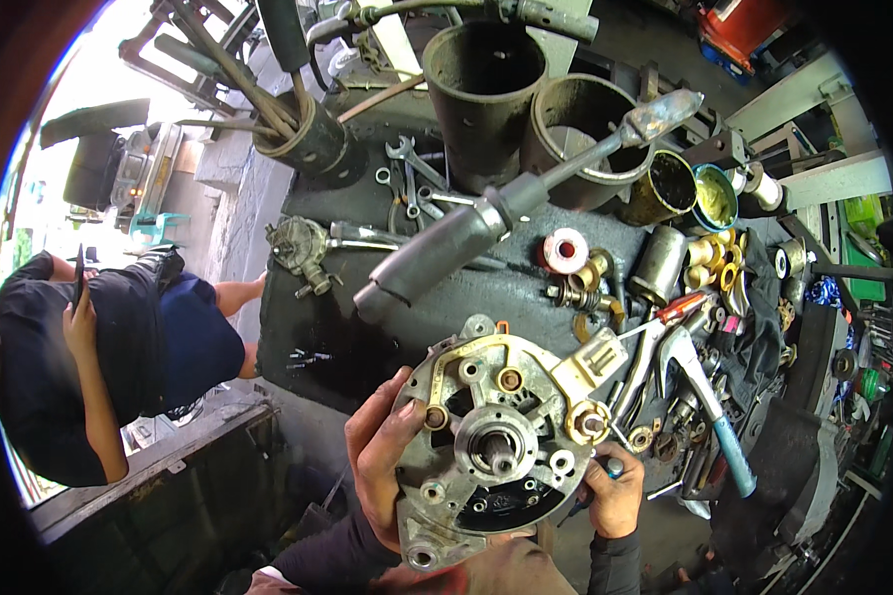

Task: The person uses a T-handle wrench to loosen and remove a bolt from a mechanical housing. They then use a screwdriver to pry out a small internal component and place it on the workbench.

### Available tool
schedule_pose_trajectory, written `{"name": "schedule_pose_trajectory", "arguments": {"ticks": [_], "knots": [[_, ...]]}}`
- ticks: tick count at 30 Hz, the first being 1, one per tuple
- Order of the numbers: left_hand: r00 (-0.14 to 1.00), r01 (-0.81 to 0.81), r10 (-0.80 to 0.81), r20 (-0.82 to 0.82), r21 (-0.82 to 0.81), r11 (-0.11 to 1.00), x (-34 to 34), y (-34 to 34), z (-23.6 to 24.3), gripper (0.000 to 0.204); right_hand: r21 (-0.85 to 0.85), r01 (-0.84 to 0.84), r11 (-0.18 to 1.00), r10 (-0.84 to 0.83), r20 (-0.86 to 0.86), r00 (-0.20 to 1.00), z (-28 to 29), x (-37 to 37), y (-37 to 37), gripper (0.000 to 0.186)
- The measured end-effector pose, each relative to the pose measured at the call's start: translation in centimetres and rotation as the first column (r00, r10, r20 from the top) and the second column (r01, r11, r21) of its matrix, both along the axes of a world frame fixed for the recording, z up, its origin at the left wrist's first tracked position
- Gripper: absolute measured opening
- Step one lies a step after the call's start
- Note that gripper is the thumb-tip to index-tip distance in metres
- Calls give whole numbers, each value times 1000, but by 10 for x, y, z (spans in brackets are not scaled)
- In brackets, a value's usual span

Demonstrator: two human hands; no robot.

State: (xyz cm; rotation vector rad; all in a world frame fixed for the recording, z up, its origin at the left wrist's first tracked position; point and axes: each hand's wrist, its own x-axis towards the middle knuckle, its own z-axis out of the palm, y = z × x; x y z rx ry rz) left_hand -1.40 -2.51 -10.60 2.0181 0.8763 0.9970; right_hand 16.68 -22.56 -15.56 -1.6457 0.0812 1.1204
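A round metal alternator-like housing (481, 486), with a shaft in its central bearing and a cream plastic fitting on top, is held face-up low in the view. My left hand (377, 456) grips its left edge with fingers curled round it. My right hand (610, 501) is closed at the housing's right side on a small dark-and-blue tool handle, its working end hidden. Just beyond the housing are red-handled pliers (675, 312), a larger blue-handled tool (729, 446) and assorted metal parts on the dark bench (337, 297).
Metal cylinders (476, 109) and a can of rods (308, 149) stand at the back. A long tool (437, 253) crosses the bench near wrenches (412, 178) and a cast part (303, 253). A person (119, 347) in dark clothing is beside the bench at left, holding a dark object.
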Motion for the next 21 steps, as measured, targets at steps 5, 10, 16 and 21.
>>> {"name": "schedule_pose_trajectory", "arguments": {"ticks": [5, 10, 16, 21], "knots": [[991, 10, 19, 132, -216, 976, -12, -18, -14, 68, -33, -47, 998, 48, 36, 998, 9, 4, 11, 22], [969, 66, -15, 248, -201, 977, -17, -24, -29, 57, 36, -65, 997, 61, 107, 992, 6, -4, 8, 22], [946, 54, 154, 287, -604, 795, -26, -32, -23, 43, 53, -45, 998, 40, 105, 994, 6, -11, 3, 22], [946, 5, 166, 278, -526, 850, -21, -32, -25, 54, 32, -43, 999, 42, 43, 998, 13, -13, -1, 23]]}}
